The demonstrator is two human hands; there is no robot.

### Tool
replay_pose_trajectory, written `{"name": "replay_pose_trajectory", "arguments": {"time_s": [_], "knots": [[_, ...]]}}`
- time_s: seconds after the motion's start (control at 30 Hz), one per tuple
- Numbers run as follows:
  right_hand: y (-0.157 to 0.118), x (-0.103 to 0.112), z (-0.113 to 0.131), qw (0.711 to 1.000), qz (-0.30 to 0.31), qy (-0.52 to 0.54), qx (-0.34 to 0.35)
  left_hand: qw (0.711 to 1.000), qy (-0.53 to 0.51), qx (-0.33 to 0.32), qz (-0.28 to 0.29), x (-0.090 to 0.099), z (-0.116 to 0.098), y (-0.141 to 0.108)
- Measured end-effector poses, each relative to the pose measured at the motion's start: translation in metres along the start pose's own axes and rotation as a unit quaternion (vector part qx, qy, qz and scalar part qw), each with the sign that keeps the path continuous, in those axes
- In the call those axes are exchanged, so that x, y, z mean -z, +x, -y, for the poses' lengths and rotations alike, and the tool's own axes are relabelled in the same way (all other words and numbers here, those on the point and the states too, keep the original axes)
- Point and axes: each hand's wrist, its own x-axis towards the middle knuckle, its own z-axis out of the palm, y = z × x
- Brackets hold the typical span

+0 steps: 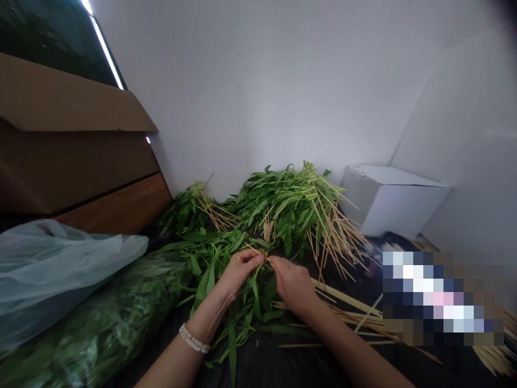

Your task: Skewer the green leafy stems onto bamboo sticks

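Head view: what is held by the left hand (241, 273) and the right hand (293, 285)?

A thin pale stem (255, 250) is pinched by the closed fingers (252, 260) of the left hand, and its other end is met by the closed fingers (276, 262) of the right.

And where are the greens?

A loose bunch of leafy green stems (226, 280) is spread directly beneath both hands on a black sheet (262, 364); a larger heap (283, 202) is piled just beyond.

What else is nearby?

Bare pale stalks (347, 307) are scattered right of the right hand, and a pearl bracelet (194, 338) is worn on the left wrist.
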Motion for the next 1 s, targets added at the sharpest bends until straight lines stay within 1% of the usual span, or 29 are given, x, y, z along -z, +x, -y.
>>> {"name": "replay_pose_trajectory", "arguments": {"time_s": [0.07,0.1,0.13,0.17,0.2,0.23,0.27,0.33,0.4,0.47,0.57,0.63,0.7,0.73,0.83,0.87,0.9,0.93,1.0], "knots": [[0.001,0.002,-0.001,1.0,-0.021,-0.003,0.007,0.998,0.043,-0.042,-0.02,0.01,-0.008,0.004],[0.002,0.004,-0.002,0.999,-0.035,-0.004,0.007,0.994,0.072,-0.073,-0.048,0.019,-0.012,0.006],[0.003,0.006,-0.002,0.999,-0.049,-0.005,0.006,0.984,0.112,-0.108,-0.09,0.031,-0.016,0.01],[0.003,0.007,-0.003,0.998,-0.063,-0.004,0.004,0.967,0.161,-0.139,-0.141,0.044,-0.02,0.013],[0.004,0.009,-0.003,0.997,-0.076,-0.002,0.002,0.943,0.215,-0.161,-0.195,0.059,-0.022,0.017],[0.004,0.01,-0.003,0.996,-0.087,0.0,0.003,0.916,0.27,-0.169,-0.242,0.073,-0.023,0.02],[0.005,0.011,-0.003,0.995,-0.096,0.002,0.005,0.886,0.334,-0.167,-0.274,0.087,-0.023,0.023],[0.005,0.012,-0.003,0.994,-0.108,0.001,0.015,0.825,0.465,-0.152,-0.283,0.107,-0.019,0.026],[0.004,0.012,-0.003,0.993,-0.112,-0.004,0.028,0.775,0.561,-0.13,-0.26,0.115,-0.012,0.028],[0.004,0.011,-0.002,0.993,-0.108,-0.011,0.038,0.739,0.626,-0.102,-0.226,0.114,-0.005,0.027],[0.004,0.01,-0.003,0.994,-0.099,-0.021,0.042,0.702,0.684,-0.052,-0.189,0.107,-0.001,0.025],[0.004,0.009,-0.003,0.994,-0.096,-0.028,0.04,0.69,0.699,-0.024,-0.184,0.106,-0.001,0.023],[0.003,0.009,-0.003,0.994,-0.095,-0.033,0.041,0.69,0.7,-0.01,-0.185,0.107,0.0,0.023],[0.003,0.008,-0.003,0.994,-0.093,-0.035,0.043,0.697,0.693,-0.012,-0.182,0.109,0.0,0.024],[0.002,0.008,-0.002,0.995,-0.087,-0.034,0.046,0.735,0.659,-0.041,-0.154,0.11,0.001,0.026],[0.002,0.007,-0.002,0.995,-0.084,-0.033,0.046,0.748,0.643,-0.057,-0.157,0.109,0.0,0.026],[0.002,0.007,-0.002,0.995,-0.083,-0.033,0.045,0.756,0.625,-0.082,-0.174,0.107,-0.002,0.026],[0.002,0.007,-0.002,0.995,-0.083,-0.033,0.044,0.76,0.606,-0.116,-0.205,0.105,-0.005,0.026],[0.002,0.008,-0.002,0.995,-0.082,-0.033,0.043,0.759,0.547,-0.208,-0.287,0.099,-0.013,0.024]]}}
